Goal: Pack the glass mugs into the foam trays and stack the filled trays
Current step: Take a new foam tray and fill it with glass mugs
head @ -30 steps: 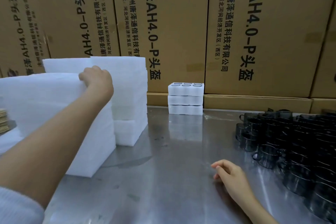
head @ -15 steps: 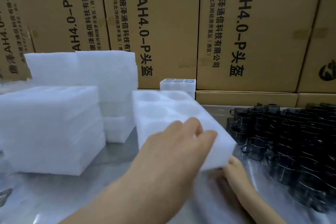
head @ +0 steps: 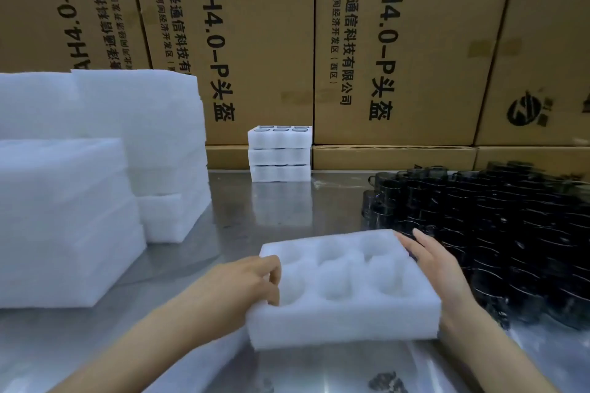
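Note:
A white foam tray (head: 344,319) with six empty round pockets lies on the steel table in front of me. My left hand (head: 245,281) grips its left edge, fingers curled over the rim into a pocket. My right hand (head: 437,268) lies flat against the tray's right side with straight fingers. Dark glass mugs (head: 498,226) stand packed together in a large group to the right of the tray. Three filled foam trays (head: 280,153) are stacked at the back of the table.
Two tall stacks of empty foam trays (head: 67,220) stand on the left. Printed cardboard boxes (head: 399,41) form a wall behind the steel table (head: 281,217). The mugs reach the table's right side.
My left hand took a tray from the left stack, carried it rightward and set it on the table. My right hand moved from the table up to the tray's right side.

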`<state>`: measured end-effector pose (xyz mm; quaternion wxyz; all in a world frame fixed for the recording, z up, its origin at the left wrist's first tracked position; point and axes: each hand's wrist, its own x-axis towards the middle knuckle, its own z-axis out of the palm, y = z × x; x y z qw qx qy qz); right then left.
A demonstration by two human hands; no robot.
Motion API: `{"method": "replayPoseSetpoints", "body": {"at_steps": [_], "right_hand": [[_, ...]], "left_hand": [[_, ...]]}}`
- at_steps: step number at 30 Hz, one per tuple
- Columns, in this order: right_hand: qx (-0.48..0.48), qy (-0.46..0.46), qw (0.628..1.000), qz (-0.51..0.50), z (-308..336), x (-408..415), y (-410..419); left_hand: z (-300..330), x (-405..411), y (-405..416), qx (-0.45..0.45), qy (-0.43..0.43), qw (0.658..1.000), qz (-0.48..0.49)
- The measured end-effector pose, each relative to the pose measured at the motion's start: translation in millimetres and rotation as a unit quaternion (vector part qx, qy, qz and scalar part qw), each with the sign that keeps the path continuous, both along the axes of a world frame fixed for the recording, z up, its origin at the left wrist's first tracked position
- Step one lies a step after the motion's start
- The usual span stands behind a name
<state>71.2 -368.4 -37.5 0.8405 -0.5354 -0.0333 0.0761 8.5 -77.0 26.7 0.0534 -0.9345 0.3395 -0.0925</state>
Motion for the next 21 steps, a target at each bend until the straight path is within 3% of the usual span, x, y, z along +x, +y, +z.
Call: {"method": "replayPoseSetpoints", "body": {"at_steps": [1, 4, 7, 9, 11, 14, 18, 20, 21], "right_hand": [[0.044, 0.017, 0.999, 0.000, 18.8, 8.4, 0.3], [-0.067, -0.022, 0.996, -0.047, 36.5, 17.6, -1.8], [-0.214, -0.077, 0.967, -0.114, 37.0, 33.6, -10.0], [-0.268, -0.107, 0.945, -0.157, 48.8, 44.4, -10.8], [-0.321, -0.144, 0.915, -0.199, 55.4, 58.6, -10.7], [-0.415, -0.174, 0.855, -0.257, 68.0, 85.5, -11.1], [-0.554, -0.175, 0.771, -0.260, 80.2, 124.7, -8.0], [-0.624, -0.169, 0.726, -0.235, 82.8, 140.9, -6.6], [-0.652, -0.159, 0.708, -0.219, 82.7, 147.0, -6.2]], "left_hand": [[-3.7, 1.6, 3.5, -0.007, -0.016, 1.000, -0.002], [-23.0, 13.7, 6.0, -0.050, -0.025, 0.998, 0.013], [-36.1, 29.7, 2.5, -0.085, -0.018, 0.996, 0.016], [-27.6, 36.0, -0.8, -0.184, 0.013, 0.983, -0.021], [-14.8, 42.8, -1.5, -0.355, 0.009, 0.933, -0.059], [-13.3, 69.1, -7.2, -0.610, -0.051, 0.790, 0.039], [-56.5, 100.8, -36.4, -0.730, 0.057, 0.652, 0.197], [-68.6, 108.9, -39.8, -0.746, 0.101, 0.627, 0.200], [-69.7, 112.2, -38.5, -0.734, 0.113, 0.640, 0.197]]}}
